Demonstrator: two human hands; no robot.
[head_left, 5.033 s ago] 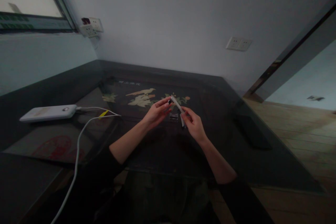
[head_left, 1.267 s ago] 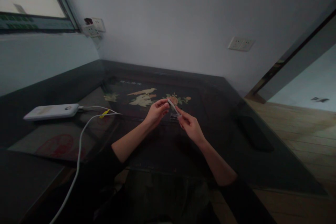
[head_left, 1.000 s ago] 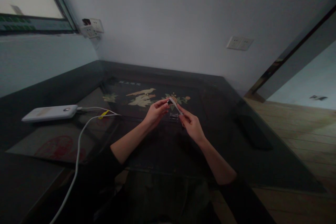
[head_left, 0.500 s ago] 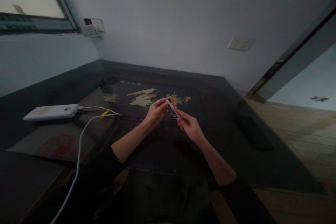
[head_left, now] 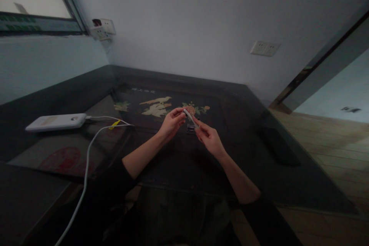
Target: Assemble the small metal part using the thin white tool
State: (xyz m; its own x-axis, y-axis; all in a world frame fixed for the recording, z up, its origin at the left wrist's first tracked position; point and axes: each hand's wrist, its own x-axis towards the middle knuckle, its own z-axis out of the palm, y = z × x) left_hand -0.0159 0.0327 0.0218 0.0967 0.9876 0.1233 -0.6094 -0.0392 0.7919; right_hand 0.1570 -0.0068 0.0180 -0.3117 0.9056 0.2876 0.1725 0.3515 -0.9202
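Observation:
Between my two hands, above the middle of the dark table, is a slim pale stick with a dark upper end (head_left: 190, 117); its exact kind is too small to tell. My left hand (head_left: 172, 123) pinches at its upper end with bent fingers. Around the lower end, the fingers of my right hand (head_left: 209, 137) are closed. Just behind and below the stick, a small shiny case-like object (head_left: 190, 129) lies on the table, partly covered by my right fingers.
The dark table (head_left: 178, 169) bears a bird-and-flower picture (head_left: 157, 107). To the left lies a white power bank (head_left: 56, 122) with a white cable (head_left: 87, 165) and yellow tag (head_left: 114, 125). A flat dark object (head_left: 279, 146) lies at right. Wall sockets (head_left: 265, 48) are behind.
The stick has turned slightly in my fingers, and its upper end now looks darker. Both hands stay in nearly the same place.

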